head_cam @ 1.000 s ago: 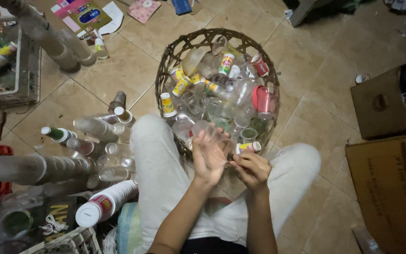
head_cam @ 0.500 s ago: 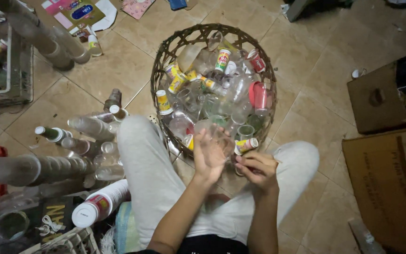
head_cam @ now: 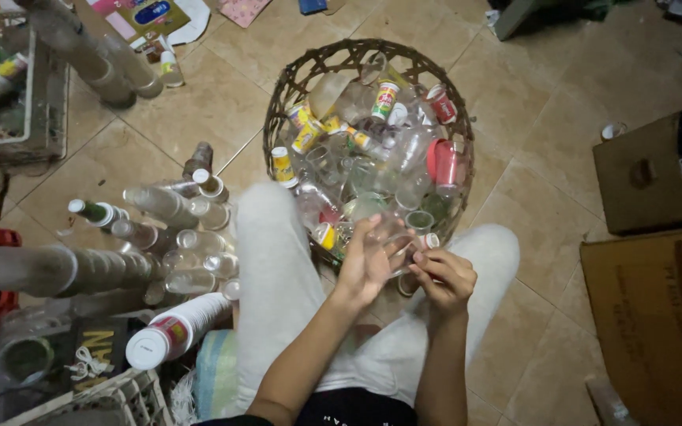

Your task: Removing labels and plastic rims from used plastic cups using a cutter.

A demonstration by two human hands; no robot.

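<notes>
- Left hand grips a clear plastic cup from its left side, just above the lap.
- Right hand pinches the cup's lower rim.
- Round woven basket of cups sits just beyond.

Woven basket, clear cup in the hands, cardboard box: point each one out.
woven basket (head_cam: 282,102), head view, on its left rim.
clear cup (head_cam: 396,246), head view, on its side wall between the hands.
cardboard box (head_cam: 633,177), head view, on its top flap.

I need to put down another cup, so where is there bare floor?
Bare tiles lie between the basket and the cardboard boxes, and between the basket and the crate. It is crowded left of the knee, where stacked cups and bottles lie.
</notes>
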